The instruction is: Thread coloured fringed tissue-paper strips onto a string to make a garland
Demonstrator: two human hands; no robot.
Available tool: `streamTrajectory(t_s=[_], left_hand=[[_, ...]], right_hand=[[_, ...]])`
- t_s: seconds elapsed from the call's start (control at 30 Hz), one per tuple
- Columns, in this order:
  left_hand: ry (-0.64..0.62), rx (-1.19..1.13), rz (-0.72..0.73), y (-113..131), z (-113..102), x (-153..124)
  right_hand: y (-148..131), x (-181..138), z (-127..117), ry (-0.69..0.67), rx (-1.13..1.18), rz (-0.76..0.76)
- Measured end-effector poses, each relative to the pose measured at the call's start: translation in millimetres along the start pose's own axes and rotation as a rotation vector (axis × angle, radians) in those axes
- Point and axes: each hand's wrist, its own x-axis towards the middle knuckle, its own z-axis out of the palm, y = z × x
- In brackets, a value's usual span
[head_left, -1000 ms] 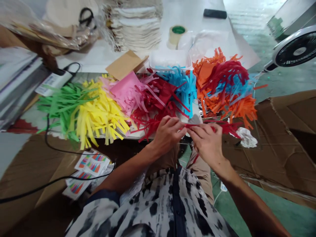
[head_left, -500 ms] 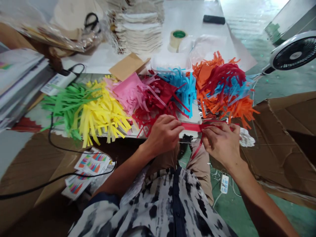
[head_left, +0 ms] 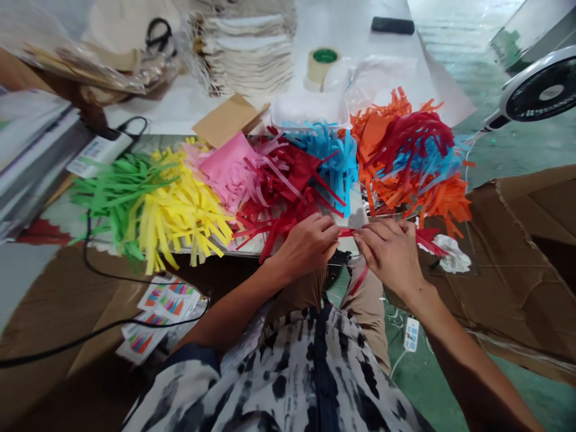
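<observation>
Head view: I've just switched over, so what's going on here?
A person's left hand and right hand pinch a red strip between them, with a loose red end hanging below the right hand. Beyond the hands, fringed bundles lie side by side: green, yellow, pink, red, blue and orange.

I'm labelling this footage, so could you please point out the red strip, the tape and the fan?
Red strip (head_left: pixel 347 232): head view, on an exposed part.
Tape (head_left: pixel 318 71): head view, on the roll's outer side.
Fan (head_left: pixel 551 92): head view, on its central hub.
</observation>
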Motion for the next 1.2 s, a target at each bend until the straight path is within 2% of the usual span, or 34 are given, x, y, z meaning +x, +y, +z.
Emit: streamTrajectory(t_s=[0.33, 0.6, 0.7, 0.8, 0.87, 0.93, 1.03, 1.13, 1.2], left_hand=[[0.009, -0.016, -0.312, -22.7, -11.9, -12.3], [0.022, 0.06, -0.352, -21.4, -9.1, -8.9], [0.077, 0.121, -0.339, -16.2, -8.0, -8.8], [0.156, 0.145, -0.178, -10.3, -3.3, -7.9], [0.124, 0.134, -0.017, -8.9, 1.1, -7.9], [0.067, 0.125, 0.057, -11.6, 3.2, -11.0], [0.081, 0.102, -0.05, -21.4, -4.1, -22.8], [0.166, 0.092, -0.167, -28.3, -19.1, -34.1], [0.223, 0.111, -0.159, -25.9, -25.0, -33.6]], right_hand=[[0.6, 5.0, -0.1, -0.023, 0.076, 0.227], [-12.7, 12.0, 1.1, -0.028, -0.066, 0.316], [-19.6, 9.3, 0.3, 0.058, -0.154, 0.277], [-27.0, 4.0, 1.9, 0.125, -0.147, 0.109], [-27.8, -0.5, 3.8, 0.13, -0.123, 0.018], [-22.9, -5.6, 4.5, 0.137, -0.113, 0.008], [-7.8, -13.8, 1.5, 0.13, -0.104, 0.037], [4.5, -18.8, -4.6, 0.111, -0.104, 0.025], [6.1, -17.6, -8.8, 0.099, -0.113, 0.01]])
